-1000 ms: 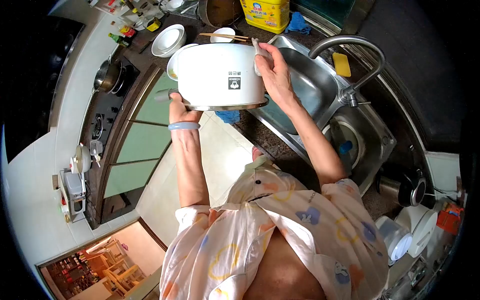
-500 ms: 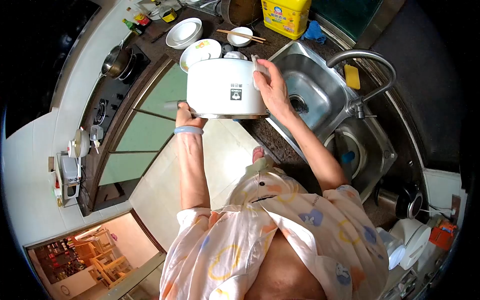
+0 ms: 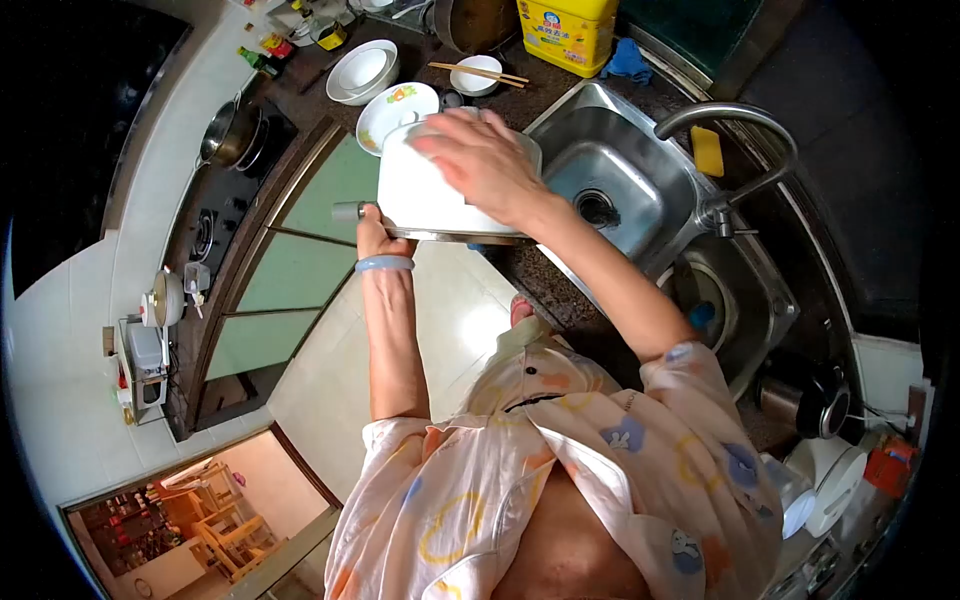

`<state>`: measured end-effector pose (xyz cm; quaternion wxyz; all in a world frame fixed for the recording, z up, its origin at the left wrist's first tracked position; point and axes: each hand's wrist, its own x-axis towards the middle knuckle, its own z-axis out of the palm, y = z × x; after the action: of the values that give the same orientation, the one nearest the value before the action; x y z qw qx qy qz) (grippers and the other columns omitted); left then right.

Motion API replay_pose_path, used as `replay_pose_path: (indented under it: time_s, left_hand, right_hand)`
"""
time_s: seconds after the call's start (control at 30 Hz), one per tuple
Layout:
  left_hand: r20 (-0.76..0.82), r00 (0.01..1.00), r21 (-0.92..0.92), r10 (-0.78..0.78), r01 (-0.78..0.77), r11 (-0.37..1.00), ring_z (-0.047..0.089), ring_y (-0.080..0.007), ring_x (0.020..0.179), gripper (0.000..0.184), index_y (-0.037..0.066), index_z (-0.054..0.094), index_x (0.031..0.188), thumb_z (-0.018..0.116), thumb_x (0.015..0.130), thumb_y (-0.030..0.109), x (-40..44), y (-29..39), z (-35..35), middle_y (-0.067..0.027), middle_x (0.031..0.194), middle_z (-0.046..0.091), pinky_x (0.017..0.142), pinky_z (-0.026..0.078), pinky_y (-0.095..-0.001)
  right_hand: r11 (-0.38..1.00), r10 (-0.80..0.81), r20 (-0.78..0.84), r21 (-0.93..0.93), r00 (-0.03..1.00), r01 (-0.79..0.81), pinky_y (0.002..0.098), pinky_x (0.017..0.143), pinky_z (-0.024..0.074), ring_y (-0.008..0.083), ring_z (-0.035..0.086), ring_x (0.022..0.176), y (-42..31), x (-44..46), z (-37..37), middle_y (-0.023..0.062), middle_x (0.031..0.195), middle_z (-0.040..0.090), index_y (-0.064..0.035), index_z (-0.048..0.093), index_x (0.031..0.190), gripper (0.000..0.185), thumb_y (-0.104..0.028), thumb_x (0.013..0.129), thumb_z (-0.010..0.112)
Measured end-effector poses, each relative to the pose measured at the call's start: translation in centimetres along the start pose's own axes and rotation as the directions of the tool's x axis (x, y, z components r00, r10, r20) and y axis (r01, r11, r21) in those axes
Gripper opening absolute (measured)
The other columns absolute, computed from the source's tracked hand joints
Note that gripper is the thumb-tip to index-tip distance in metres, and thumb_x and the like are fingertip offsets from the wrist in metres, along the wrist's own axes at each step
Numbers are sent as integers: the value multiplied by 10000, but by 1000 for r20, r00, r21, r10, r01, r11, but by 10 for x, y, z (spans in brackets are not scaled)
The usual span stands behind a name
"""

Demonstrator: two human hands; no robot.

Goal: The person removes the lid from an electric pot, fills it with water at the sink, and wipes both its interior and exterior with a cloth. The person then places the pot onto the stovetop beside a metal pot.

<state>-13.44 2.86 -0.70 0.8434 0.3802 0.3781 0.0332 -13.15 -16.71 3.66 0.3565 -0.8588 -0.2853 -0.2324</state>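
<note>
A white cooking pot [image 3: 420, 190] is held up in front of me, upside down, its metal rim lowest and a stubby grey handle [image 3: 347, 211] out to the left. My left hand [image 3: 375, 236] is closed on the pot by that handle, a pale bangle around the wrist. Across the pot's upturned base and side lies my right hand [image 3: 485, 165], smeared by motion. A whitish cloth showed under its fingers a moment ago; now the hand mostly hides it.
Behind the pot stand a patterned plate [image 3: 372, 128], stacked white bowls [image 3: 345, 88] and a small bowl [image 3: 470, 84] with chopsticks. To the right is a steel sink [image 3: 640, 170] with a curved faucet [image 3: 765, 120]. A yellow jug [image 3: 565, 40] stands behind; a gas stove [image 3: 205, 235] is left.
My right hand has moved from the pot's right side up and left across its base. The pot has tilted, hiding its logo. My left hand keeps its grip.
</note>
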Motion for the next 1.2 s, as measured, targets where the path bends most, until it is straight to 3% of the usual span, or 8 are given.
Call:
replay_pose_path:
  time_s: [0.23,0.37,0.5,0.6,0.67,0.8,1.03,1.2]
  left_hand:
    - [33,999,49,-18,16,999,567,-287,1041,374,-23,476,1128,317,1007,294,3,10,4,-143,1165,564,912,468,-490]
    - [105,994,104,-28,17,994,598,-284,989,349,-10,485,1122,334,1005,283,17,13,-13,-138,1112,593,876,497,-482]
    - [142,990,173,-15,-10,985,594,-277,1026,322,-8,492,1115,366,999,265,9,16,-16,-142,1127,591,911,497,-457]
    - [187,981,181,-58,23,983,597,-267,1016,312,-18,493,1104,371,998,248,6,15,-14,-149,1124,590,912,499,-442]
    - [103,995,102,4,-14,995,603,-253,991,306,-25,496,1092,371,998,238,6,12,-14,-152,1106,593,893,509,-426]
    - [120,993,90,-19,8,996,609,-247,945,320,-31,495,1085,366,1001,249,-5,9,-3,-143,1078,598,850,523,-402]
    - [239,970,152,-42,6,988,614,-243,961,357,-16,502,1135,352,1003,279,-33,-3,20,-130,1093,600,839,525,-381]
    - [196,981,116,3,-26,993,623,-248,947,353,-36,500,1127,360,1000,262,-29,-9,22,-143,1079,608,821,533,-378]
  right_hand:
    - [614,639,-44,631,768,-474,361,1011,394,279,401,1274,47,-98,17,147,1356,436,-52,514,1261,345,-100,920,484]
    - [887,294,-259,432,920,-162,369,1005,397,278,436,1221,21,-56,10,110,1274,490,-46,591,1148,403,50,757,615]
    - [988,-152,-95,21,984,155,426,991,321,247,482,1114,-7,12,21,59,1005,592,-85,676,816,137,-136,773,556]
    - [997,-69,49,-35,996,71,417,993,337,240,462,1145,-10,23,21,44,1071,580,-92,655,910,155,-112,764,609]
    - [1000,3,-282,-17,959,-8,401,925,372,238,533,1055,0,8,13,78,936,586,-79,622,873,126,-98,764,563]
    - [846,441,-238,432,866,-312,349,935,481,281,553,1098,40,-62,-3,123,1248,519,-60,546,1214,351,-34,864,542]
    - [994,-46,-93,90,995,54,367,860,483,280,544,1060,10,2,-22,102,1122,559,-21,626,1000,200,-61,805,601]
    - [984,-57,-115,161,992,75,367,836,486,298,584,931,19,21,-8,141,956,588,6,629,895,132,-57,783,601]
